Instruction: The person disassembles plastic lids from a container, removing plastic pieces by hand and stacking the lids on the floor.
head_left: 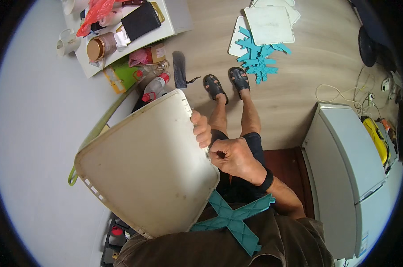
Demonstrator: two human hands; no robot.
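A large off-white plastic panel [143, 164] with rounded corners and small slots along its edges is tilted up before me on the left. The fingers of my left hand [201, 129] wrap round its right edge; the rest of that hand is hidden behind it. My right hand [239, 159], with a black band at the wrist, is closed right beside the same edge, and its curled fingers hide whatever they hold. Against my brown shirt rests a teal X-shaped plastic piece [230, 217], partly covered by the panel's lower corner.
On the floor ahead lie several white panels [269, 26] and a heap of teal pieces [260, 60]. A cluttered white table [166, 27] stands at the upper left, with plastic bottles [157, 85] below it. At right is a pale fridge [350, 147] near loose cables [339, 94].
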